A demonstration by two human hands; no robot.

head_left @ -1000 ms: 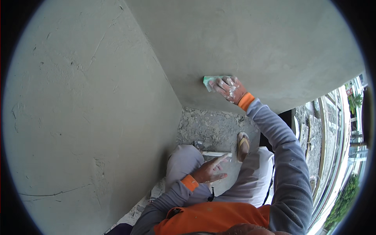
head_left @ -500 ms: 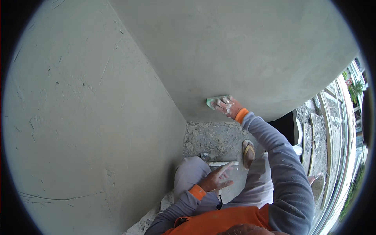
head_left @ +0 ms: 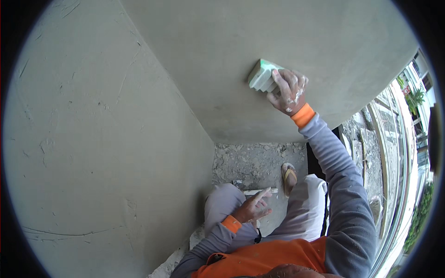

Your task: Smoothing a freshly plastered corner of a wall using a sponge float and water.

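– Grey walls fill my head view: the left wall (head_left: 92, 139), scratched and pitted, and the smoother far wall (head_left: 320, 41) meet above a crumb-strewn floor (head_left: 250, 162). Where's the block (head_left: 263, 76)?

– At the far wall, tilted, green at its top corner; from my seat I can't tell whether it touches. The right hand (head_left: 288, 90) grips its near end, fingers bent round the ribbed side.

– What worries you?

– That tilt. If an edge meets the wall first, I'd expect a gouge. I also see those fingers smeared white, so the grip could slide; a dropped block might well land by the sandal (head_left: 289, 173).

– Could the left hand (head_left: 252, 208) catch it?

– I doubt it. I see it low down, apparently holding nothing, fingers loosely parted near the white strip (head_left: 251, 192).

– And the footing?

– Loose crumbs could, I judge, roll under that sandal and jolt the reach, dragging the block askew across the wall.
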